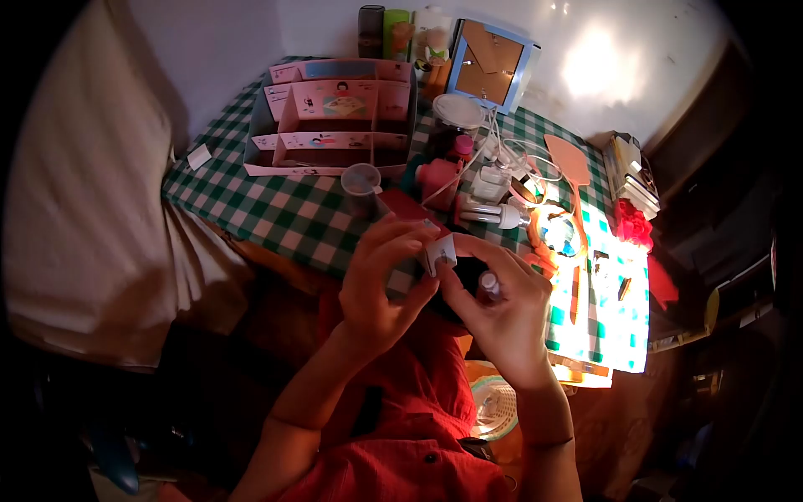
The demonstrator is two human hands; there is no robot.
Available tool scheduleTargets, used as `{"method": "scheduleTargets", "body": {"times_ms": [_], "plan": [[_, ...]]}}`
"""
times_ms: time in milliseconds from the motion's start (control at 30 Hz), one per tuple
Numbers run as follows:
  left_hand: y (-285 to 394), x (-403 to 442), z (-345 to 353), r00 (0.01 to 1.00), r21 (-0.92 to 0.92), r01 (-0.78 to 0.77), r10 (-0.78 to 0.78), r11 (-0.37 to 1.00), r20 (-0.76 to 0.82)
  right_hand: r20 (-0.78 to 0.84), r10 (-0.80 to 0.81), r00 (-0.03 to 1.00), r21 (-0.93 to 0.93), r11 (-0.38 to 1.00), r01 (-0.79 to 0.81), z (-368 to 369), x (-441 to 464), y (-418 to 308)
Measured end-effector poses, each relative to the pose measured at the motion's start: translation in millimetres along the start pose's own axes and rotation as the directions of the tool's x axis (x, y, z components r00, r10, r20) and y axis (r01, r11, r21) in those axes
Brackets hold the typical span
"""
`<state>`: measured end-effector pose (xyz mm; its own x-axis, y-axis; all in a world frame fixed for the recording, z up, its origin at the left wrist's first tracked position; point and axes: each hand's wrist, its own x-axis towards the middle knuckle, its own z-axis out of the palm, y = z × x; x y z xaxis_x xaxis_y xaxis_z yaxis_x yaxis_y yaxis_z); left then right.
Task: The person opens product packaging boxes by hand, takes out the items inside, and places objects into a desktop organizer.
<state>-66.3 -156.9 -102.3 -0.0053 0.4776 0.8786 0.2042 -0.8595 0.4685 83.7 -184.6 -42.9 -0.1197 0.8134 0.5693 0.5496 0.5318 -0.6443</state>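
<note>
Both hands meet in front of my chest, over the near edge of the checked tablecloth. Between their fingertips is a small white box with a printed face, tilted. My left hand pinches its left side with thumb and fingers. On the right side, my right hand grips it between thumb and forefinger. A small bottle with a pale cap shows within the curled fingers of my right hand. Just behind the box lies a dark red flat item, partly hidden by my left hand.
A pink compartment organizer stands at the back left, a clear cup before it. Behind are a blue-framed mirror and bottles. Bulbs, cables, an orange fly swatter and a red flower lie right. A basket sits below.
</note>
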Motion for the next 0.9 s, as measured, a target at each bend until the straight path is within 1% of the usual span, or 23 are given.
{"method": "scheduleTargets", "body": {"times_ms": [67,200,267,300,367,400,467,500,600,667,800,867,900], "plan": [[2,0,1,0.998,0.132,-0.040,0.034,0.990,0.049,-0.003,0.013,1.000,-0.011,1.000,-0.013,2,0,1],[3,-1,2,0.997,0.179,-0.041,0.029,0.983,0.070,0.014,0.007,1.000,-0.041,0.999,-0.006,2,0,3],[3,-1,3,0.994,0.233,-0.089,0.070,0.968,0.089,0.054,0.063,0.997,-0.062,0.996,-0.060,2,0,2],[1,-2,4,0.993,0.232,-0.090,0.071,0.969,0.091,0.052,0.064,0.997,-0.062,0.996,-0.061,2,-1,3],[-4,-7,7,0.986,0.239,-0.156,0.138,0.958,0.090,0.070,0.055,0.996,-0.140,0.989,-0.045,2,-2,4],[-4,-8,8,0.986,0.238,-0.157,0.138,0.958,0.092,0.069,0.057,0.996,-0.140,0.989,-0.047,3,-2,7],[-5,-9,9,0.983,0.230,-0.183,0.172,0.956,0.068,0.051,-0.026,0.998,-0.168,0.985,0.035,5,-2,12],[-5,-9,9,0.983,0.230,-0.184,0.173,0.956,0.069,0.050,-0.026,0.998,-0.168,0.985,0.034,5,-2,12],[-3,-10,11,0.983,0.221,-0.184,0.173,0.958,0.069,0.055,-0.006,0.998,-0.204,0.979,0.017,5,-4,10],[-2,-11,12,0.983,0.223,-0.180,0.166,0.958,0.082,0.073,0.027,0.997,-0.260,0.966,-0.007,6,-5,11],[-3,-13,13,0.987,0.210,-0.158,0.147,0.965,0.070,0.066,-0.001,0.998,-0.263,0.965,0.018,6,-7,19],[1,-13,9,0.988,0.237,-0.105,0.074,0.966,0.135,0.059,-0.019,0.998,-0.230,0.973,0.032,4,-8,19],[5,-12,6,0.988,0.237,-0.106,0.075,0.966,0.135,0.058,-0.019,0.998,-0.230,0.973,0.032,-1,-6,19]]}}
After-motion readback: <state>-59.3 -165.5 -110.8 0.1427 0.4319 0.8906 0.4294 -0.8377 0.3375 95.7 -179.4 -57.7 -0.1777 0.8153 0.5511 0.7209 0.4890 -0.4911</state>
